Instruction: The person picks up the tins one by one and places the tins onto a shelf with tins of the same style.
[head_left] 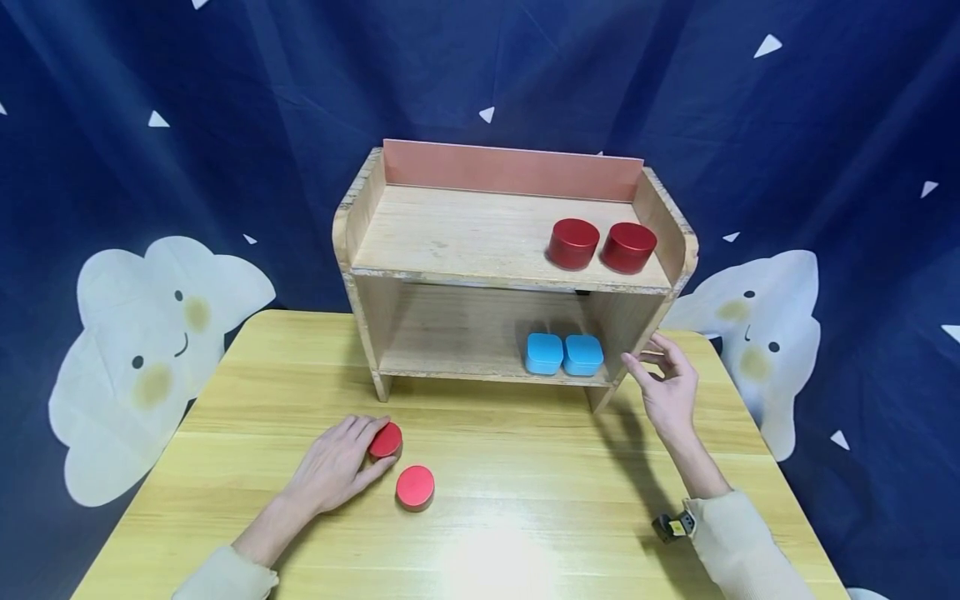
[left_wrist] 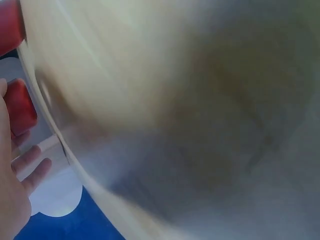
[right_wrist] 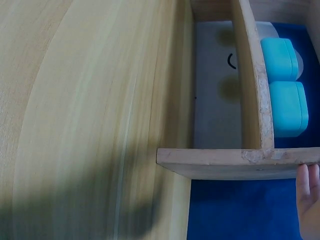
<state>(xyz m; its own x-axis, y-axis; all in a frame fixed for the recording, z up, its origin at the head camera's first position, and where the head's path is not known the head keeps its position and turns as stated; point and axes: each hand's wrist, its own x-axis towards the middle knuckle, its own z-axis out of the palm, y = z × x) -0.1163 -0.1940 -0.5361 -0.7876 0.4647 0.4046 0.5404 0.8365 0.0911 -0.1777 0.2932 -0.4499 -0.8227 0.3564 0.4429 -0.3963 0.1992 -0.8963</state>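
My left hand (head_left: 333, 467) holds a small round red tin (head_left: 386, 442) on the table, thumb on its near side and fingers at its far side. A second small red tin (head_left: 416, 487) sits just to the right of that hand. In the left wrist view, the hand (left_wrist: 15, 185) is partly cut off beside a red tin (left_wrist: 20, 107). My right hand (head_left: 670, 387) is at the right side panel of a two-tier wooden shelf (head_left: 480, 237). In the right wrist view, its fairly straight fingertips (right_wrist: 304, 172) touch the panel's outer face (right_wrist: 230, 172).
Two larger dark red tins (head_left: 573, 244) stand at the right of the upper tier. Two light blue boxes (head_left: 544, 353) sit side by side at the right of the lower tier. The shelf stands on a wooden table (head_left: 525, 450) before a dark blue curtain (head_left: 300, 100).
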